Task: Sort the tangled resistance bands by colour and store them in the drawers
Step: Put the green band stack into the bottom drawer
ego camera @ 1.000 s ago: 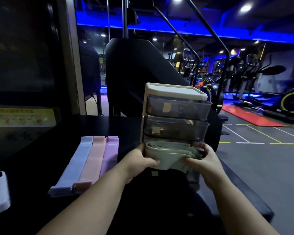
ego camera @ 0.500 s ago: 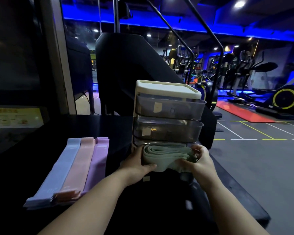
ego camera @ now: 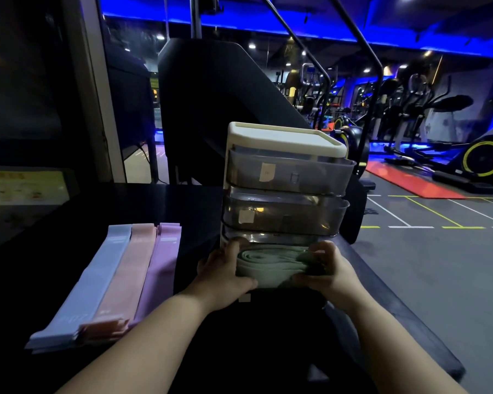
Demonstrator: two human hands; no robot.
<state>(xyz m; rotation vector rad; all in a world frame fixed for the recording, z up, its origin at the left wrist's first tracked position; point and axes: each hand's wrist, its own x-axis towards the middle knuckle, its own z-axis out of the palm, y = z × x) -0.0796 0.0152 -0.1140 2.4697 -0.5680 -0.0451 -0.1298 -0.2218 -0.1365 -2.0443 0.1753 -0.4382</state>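
1. While the folded green bands [ego camera: 271,264] look pressed slightly deeper than a second ago, they sit in the pulled-out third drawer [ego camera: 268,238] of the drawer unit [ego camera: 285,137].
2. The left hand [ego camera: 225,275] and right hand [ego camera: 329,273] each keep a grip clamped on the bundle's ends.
3. The blue band [ego camera: 97,280], pink band [ego camera: 128,274] and purple band [ego camera: 161,268] lie on the tabletop [ego camera: 182,209]. Green looks nearly stored.

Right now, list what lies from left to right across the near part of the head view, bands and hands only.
blue band → pink band → purple band → left hand → folded green bands, gripped by both hands → right hand
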